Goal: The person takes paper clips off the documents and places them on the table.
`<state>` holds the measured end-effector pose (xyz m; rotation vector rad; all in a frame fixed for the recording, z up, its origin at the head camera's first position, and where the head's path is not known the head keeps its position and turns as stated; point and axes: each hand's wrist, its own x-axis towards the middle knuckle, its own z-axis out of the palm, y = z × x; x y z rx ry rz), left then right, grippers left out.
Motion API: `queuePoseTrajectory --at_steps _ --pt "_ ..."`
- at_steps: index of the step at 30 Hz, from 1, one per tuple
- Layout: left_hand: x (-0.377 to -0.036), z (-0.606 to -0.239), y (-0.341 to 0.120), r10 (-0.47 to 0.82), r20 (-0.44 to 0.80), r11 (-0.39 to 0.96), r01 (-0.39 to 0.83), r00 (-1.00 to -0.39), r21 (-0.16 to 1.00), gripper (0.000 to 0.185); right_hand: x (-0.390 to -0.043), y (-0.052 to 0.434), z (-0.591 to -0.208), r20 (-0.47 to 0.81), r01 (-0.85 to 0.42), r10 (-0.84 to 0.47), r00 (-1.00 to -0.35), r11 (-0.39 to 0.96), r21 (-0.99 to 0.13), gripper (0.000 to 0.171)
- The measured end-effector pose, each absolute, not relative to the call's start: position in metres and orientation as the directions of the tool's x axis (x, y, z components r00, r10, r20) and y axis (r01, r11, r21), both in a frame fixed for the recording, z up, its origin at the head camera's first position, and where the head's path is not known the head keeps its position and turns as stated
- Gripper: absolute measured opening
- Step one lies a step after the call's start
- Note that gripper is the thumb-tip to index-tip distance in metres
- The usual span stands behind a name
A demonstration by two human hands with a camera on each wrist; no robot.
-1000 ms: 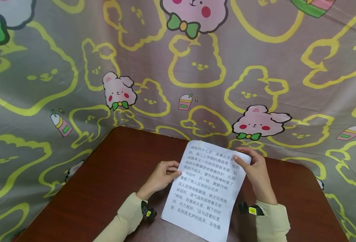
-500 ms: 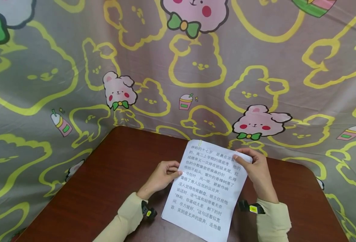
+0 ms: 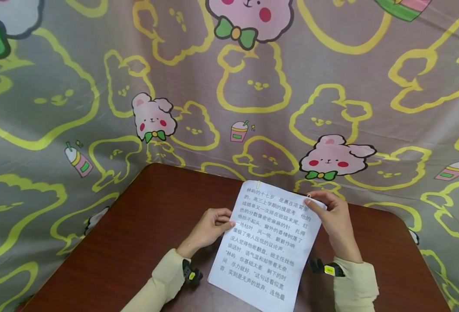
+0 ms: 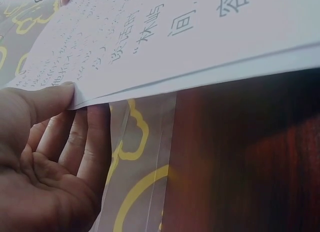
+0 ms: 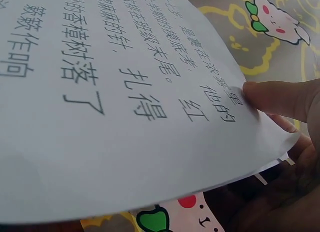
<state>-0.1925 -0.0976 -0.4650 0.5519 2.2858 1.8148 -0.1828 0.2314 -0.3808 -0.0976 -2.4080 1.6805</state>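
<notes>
Several printed sheets of paper (image 3: 264, 247) are held tilted above the table, the text facing up. A yellow paper clip (image 3: 258, 185) sits on their top edge, left of the middle. My left hand (image 3: 209, 227) pinches the left edge, thumb on top and fingers beneath, as the left wrist view shows. At the top right corner my right hand (image 3: 336, 223) grips the sheets, its thumb (image 5: 280, 98) on the printed face and the other fingers behind, partly hidden. A small pale loop, seemingly a second paper clip (image 3: 309, 196), shows by the right thumb.
The dark red-brown table (image 3: 108, 247) has rounded far corners. A curtain (image 3: 198, 86) with cartoon rabbits hangs close behind it and along both sides. A black strap with a yellow-marked device is on each wrist.
My right hand has shifted slightly right along the top edge, and the pale loop by its thumb has come into view. My left hand and the sheets stay almost still.
</notes>
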Motion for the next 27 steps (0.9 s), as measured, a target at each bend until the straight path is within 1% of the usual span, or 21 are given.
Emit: queuePoseTrajectory --at_steps 3,7,13,21,27 --pt "-0.192 -0.465 -0.098 0.387 0.098 0.189 0.184 -0.917 0.965 0.016 -0.182 0.233 -0.38 0.138 -0.068 0.174 -0.975 0.356 -0.932 0.034" --pt "-0.193 -0.466 -0.098 0.389 0.105 0.186 0.19 -0.915 0.964 0.016 -0.182 0.234 -0.379 0.143 -0.076 0.176 -0.974 0.339 -0.938 0.025" --pt "-0.193 -0.467 -0.099 0.387 0.103 0.187 0.188 -0.916 0.964 0.016 -0.18 0.238 -0.378 0.153 -0.09 0.188 -0.97 0.305 -0.948 0.021" --pt "-0.193 -0.468 -0.1 0.382 0.103 0.185 0.185 -0.918 0.965 0.016 -0.178 0.252 -0.375 0.137 -0.1 0.208 -0.969 0.18 -0.979 0.016" --pt "-0.194 -0.468 -0.099 0.38 0.104 0.191 0.188 -0.919 0.963 0.016 -0.175 0.266 -0.378 0.165 -0.148 0.221 -0.961 0.093 -0.985 0.013"
